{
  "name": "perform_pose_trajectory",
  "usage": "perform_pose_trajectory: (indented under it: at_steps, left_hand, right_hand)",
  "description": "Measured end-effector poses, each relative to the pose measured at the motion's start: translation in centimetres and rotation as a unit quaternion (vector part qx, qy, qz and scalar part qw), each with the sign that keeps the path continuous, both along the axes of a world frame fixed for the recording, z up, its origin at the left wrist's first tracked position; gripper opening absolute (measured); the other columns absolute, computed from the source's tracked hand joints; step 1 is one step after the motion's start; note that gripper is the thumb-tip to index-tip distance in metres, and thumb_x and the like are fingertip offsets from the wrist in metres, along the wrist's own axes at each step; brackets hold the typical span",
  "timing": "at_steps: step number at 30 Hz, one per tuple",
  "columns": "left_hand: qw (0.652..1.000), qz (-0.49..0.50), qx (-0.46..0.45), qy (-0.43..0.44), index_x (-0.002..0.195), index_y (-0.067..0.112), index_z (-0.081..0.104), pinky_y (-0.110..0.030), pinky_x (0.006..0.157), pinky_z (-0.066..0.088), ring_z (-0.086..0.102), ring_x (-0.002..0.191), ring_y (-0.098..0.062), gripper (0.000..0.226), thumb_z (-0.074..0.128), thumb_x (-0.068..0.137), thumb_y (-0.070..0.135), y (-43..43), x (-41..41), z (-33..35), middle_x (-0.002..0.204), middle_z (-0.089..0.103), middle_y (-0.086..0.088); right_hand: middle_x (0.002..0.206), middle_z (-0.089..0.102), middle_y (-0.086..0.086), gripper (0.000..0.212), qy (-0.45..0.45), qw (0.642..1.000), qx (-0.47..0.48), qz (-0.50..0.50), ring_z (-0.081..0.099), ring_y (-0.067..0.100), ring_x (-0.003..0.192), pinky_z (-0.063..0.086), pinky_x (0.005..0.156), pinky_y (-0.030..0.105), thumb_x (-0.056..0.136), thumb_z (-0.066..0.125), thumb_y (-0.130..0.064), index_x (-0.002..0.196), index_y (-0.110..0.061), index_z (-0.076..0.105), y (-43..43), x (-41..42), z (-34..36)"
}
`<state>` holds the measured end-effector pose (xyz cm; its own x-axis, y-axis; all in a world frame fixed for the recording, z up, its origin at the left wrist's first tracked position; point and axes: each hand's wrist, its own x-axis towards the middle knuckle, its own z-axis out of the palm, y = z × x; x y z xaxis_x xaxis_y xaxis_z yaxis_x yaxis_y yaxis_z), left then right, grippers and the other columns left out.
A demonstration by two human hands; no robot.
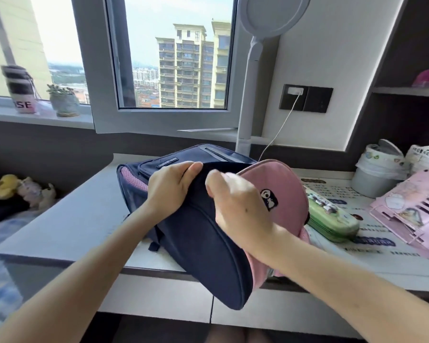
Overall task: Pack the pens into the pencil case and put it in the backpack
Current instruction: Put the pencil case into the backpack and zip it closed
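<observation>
Backpack [198, 233] sits tilted on the worktop [84, 219], left grip [171, 186] and right grip [238, 204] both clutching its navy edge. Green pencil case [332, 221] lies just beside it; I'd spread the mouth wide first, before reaching over.

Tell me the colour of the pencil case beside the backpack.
Green pencil case, with a pictured lid; head view.

The pink flap [282, 184] of the backpack [196, 231] covers the left end of the green pencil case [332, 217] lying toward the right edge of the worktop [84, 219]. The right hand [238, 209] has its fingertips [214, 178] blurred against the dark fabric. Beyond the case, pink papers [411, 206] run off the picture's right side
</observation>
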<state>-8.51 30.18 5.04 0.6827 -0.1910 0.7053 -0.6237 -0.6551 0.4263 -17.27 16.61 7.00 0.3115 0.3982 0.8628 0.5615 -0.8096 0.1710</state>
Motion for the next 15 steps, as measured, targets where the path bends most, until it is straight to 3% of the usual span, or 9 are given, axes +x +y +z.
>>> perform_pose_trajectory:
  at_steps: [1, 3, 6, 8, 12, 14, 15]
  left_hand:
    - [1.0, 0.001, 0.002, 0.004, 0.058, 0.025, 0.045, -0.031, 0.058, 0.029, 0.048, 0.062, -0.021, 0.043, 0.034, 0.094, 0.045, 0.0, 0.1, 0.2, 0.055, 0.049, 0.005]
    - [1.0, 0.014, 0.013, 0.003, 0.062, 0.018, 0.049, -0.032, 0.059, 0.031, 0.052, 0.067, -0.025, 0.044, 0.036, 0.095, 0.043, -0.2, 0.5, 0.6, 0.059, 0.055, 0.001]
    - [1.0, 0.014, -0.016, 0.019, 0.077, 0.012, 0.06, -0.037, 0.071, 0.043, 0.06, 0.082, -0.029, 0.045, 0.036, 0.094, 0.046, 0.6, 1.3, 1.0, 0.077, 0.068, -0.008]
    - [0.998, -0.007, -0.052, 0.038, 0.077, 0.011, 0.059, -0.041, 0.077, 0.047, 0.06, 0.083, -0.03, 0.05, 0.034, 0.091, 0.051, 1.3, 1.8, 1.4, 0.076, 0.066, -0.009]
    - [0.997, -0.012, -0.033, 0.064, 0.072, 0.027, 0.06, -0.034, 0.073, 0.043, 0.059, 0.082, -0.023, 0.037, 0.038, 0.092, 0.049, 0.3, 1.8, 1.7, 0.068, 0.06, 0.006]
    - [0.996, -0.007, -0.011, 0.091, 0.085, 0.022, 0.066, -0.036, 0.076, 0.043, 0.06, 0.088, -0.025, 0.037, 0.039, 0.093, 0.047, -0.8, 1.8, 1.5, 0.08, 0.066, -0.001]
    - [0.995, -0.002, 0.0, 0.096, 0.086, 0.018, 0.065, -0.037, 0.076, 0.043, 0.06, 0.089, -0.027, 0.039, 0.04, 0.093, 0.046, -1.1, 1.8, 1.3, 0.083, 0.068, -0.004]
  right_hand:
    - [0.051, 0.047, 0.009, 0.027, -0.019, 0.999, -0.02, 0.027, 0.043, 0.025, 0.043, 0.034, 0.04, 0.026, 0.076, 0.034, 0.014, 0.065, -0.002, 0.053, 0.2, -1.1, -0.6]
    - [0.051, 0.042, 0.006, 0.037, -0.033, 0.993, -0.084, 0.076, 0.037, 0.022, 0.044, 0.029, 0.042, 0.029, 0.087, 0.025, 0.007, 0.062, -0.008, 0.047, 0.3, -3.4, -1.8]
    - [0.053, 0.041, 0.003, 0.025, 0.0, 0.973, -0.213, 0.094, 0.033, 0.021, 0.048, 0.026, 0.045, 0.03, 0.081, 0.042, 0.005, 0.066, -0.014, 0.039, -2.0, -6.9, -5.3]
    - [0.054, 0.046, 0.003, 0.022, 0.025, 0.955, -0.285, 0.073, 0.036, 0.02, 0.048, 0.029, 0.045, 0.029, 0.081, 0.043, 0.0, 0.065, -0.015, 0.037, -4.5, -8.9, -8.2]
    - [0.053, 0.052, -0.003, 0.027, 0.075, 0.942, -0.326, -0.024, 0.047, 0.015, 0.047, 0.039, 0.043, 0.025, 0.076, 0.049, -0.003, 0.056, -0.02, 0.053, -6.6, -8.8, -11.5]
    - [0.057, 0.058, -0.007, 0.02, 0.114, 0.932, -0.335, -0.078, 0.053, 0.012, 0.049, 0.042, 0.043, 0.023, 0.066, 0.052, -0.005, 0.061, -0.023, 0.061, -6.6, -8.2, -11.6]
    - [0.06, 0.062, -0.006, 0.024, 0.127, 0.943, -0.298, -0.075, 0.056, 0.012, 0.051, 0.044, 0.043, 0.024, 0.064, 0.05, -0.003, 0.067, -0.021, 0.065, -6.9, -8.1, -11.5]
